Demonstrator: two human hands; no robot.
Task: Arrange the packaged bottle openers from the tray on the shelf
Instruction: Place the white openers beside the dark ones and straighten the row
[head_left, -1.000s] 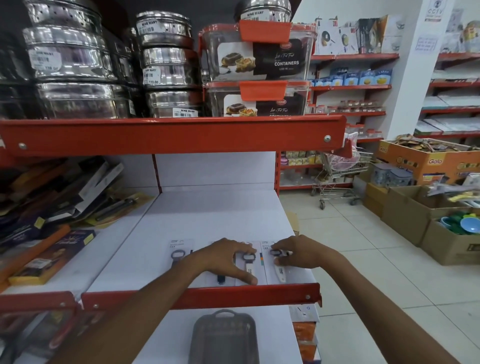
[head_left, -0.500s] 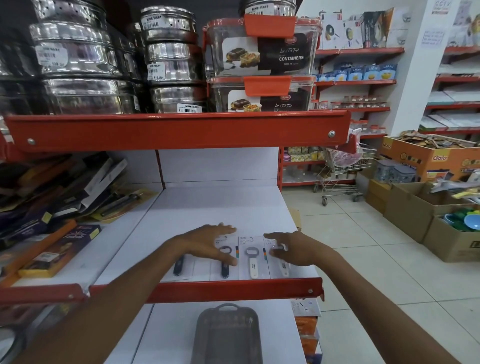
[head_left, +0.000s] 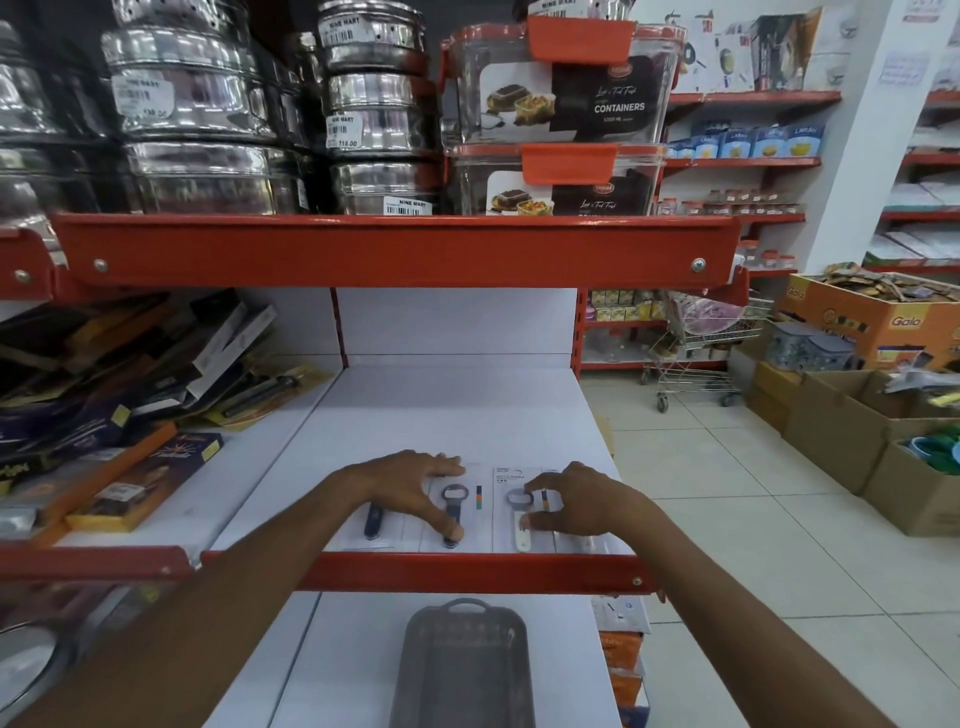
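Several carded bottle openers lie in a row near the front of the white shelf (head_left: 457, 415). Two dark-handled openers (head_left: 375, 519) (head_left: 453, 512) lie under my left hand (head_left: 410, 486), whose spread fingers press flat on their cards. My right hand (head_left: 576, 501) rests on the white-handled opener (head_left: 521, 519), thumb and forefinger touching its card; a further card beneath this hand is mostly hidden. The grey plastic tray (head_left: 462, 670) sits on the lower shelf and looks empty.
A red shelf lip (head_left: 467, 571) runs just in front of the cards. Boxed knives and flat packs (head_left: 130, 395) are piled on the left. Steel tins and food containers (head_left: 561, 109) stand above. Cardboard boxes (head_left: 852, 415) and a trolley (head_left: 696, 358) occupy the aisle on the right.
My left hand slid left from the white-handled card onto the two dark-handled ones. My right hand shifted slightly left onto the white-handled opener's card. The camera moved closer.
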